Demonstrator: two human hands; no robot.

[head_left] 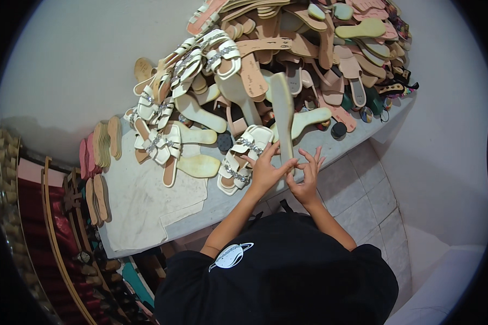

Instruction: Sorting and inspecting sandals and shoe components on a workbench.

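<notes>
A pale cream shoe sole (282,111) stands nearly upright at the table's near edge, its lower end at my hands. My left hand (268,172) is closed on that lower end, the thumb reaching across it. Thumb and index finger of my right hand (305,184) pinch at the same end, and the other fingers are raised and spread. Just left of the sole, a white sandal (260,135) with jewelled chain straps lies partly behind my left fingers. More white chain-strap sandals (171,136) lie further left, with pale soles (199,167) beside them.
A large heap of soles, insoles and sandals (303,46) covers the table's far side. Dark round pieces (339,130) lie near its right edge. White sheets (146,211) cover the table's left part. Stacked soles (102,143) line its left edge, beside shelves of shoes (87,260).
</notes>
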